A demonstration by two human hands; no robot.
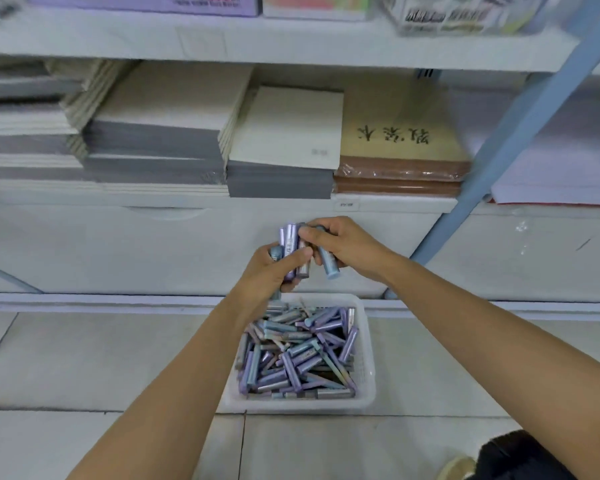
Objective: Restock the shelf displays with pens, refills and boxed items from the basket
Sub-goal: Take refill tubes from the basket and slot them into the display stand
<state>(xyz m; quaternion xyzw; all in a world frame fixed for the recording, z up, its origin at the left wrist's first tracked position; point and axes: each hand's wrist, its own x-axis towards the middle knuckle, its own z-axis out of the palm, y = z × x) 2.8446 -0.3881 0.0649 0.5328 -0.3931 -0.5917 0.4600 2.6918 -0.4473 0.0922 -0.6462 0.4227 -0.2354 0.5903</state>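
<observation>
A white plastic basket [367, 355] sits on the tiled floor, filled with several purple and blue refill tubes [298, 355]. Above it, my left hand [269, 271] grips a bunch of purple refill tubes [290, 242] held upright. My right hand [343, 245] meets it from the right, its fingers curled round a pale blue tube [328, 263] and touching the bunch. Both hands hover in front of the white base panel of the shelf unit.
The low shelf [395, 202] holds stacks of grey-edged notebooks [284, 133] and wrapped brown-covered books [399, 147]. A blue slanted strut [520, 133] crosses at the right. Boxed goods stand on the upper shelf [222, 46]. A shoe [459, 467] shows at bottom right.
</observation>
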